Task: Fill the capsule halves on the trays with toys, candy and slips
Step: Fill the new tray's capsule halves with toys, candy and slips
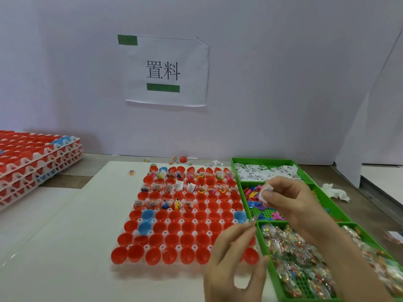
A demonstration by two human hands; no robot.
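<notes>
A white tray (139,232) of red capsule halves (187,240), with a few blue capsule halves (147,215), lies at the centre of the table. Its far rows hold toys and slips; the near rows are empty. My right hand (292,201) hovers over the toy bin and pinches a white slip (266,191) between thumb and fingers. My left hand (235,260) is over the tray's near right corner with its fingers curled. Blur hides whether it holds anything.
To the right of the tray stand three green bins: slips (261,173) at the back, plastic toys (255,197) in the middle, wrapped candy (292,256) in front. Stacked trays of red halves (32,158) stand far left. A crumpled tissue (335,191) lies far right.
</notes>
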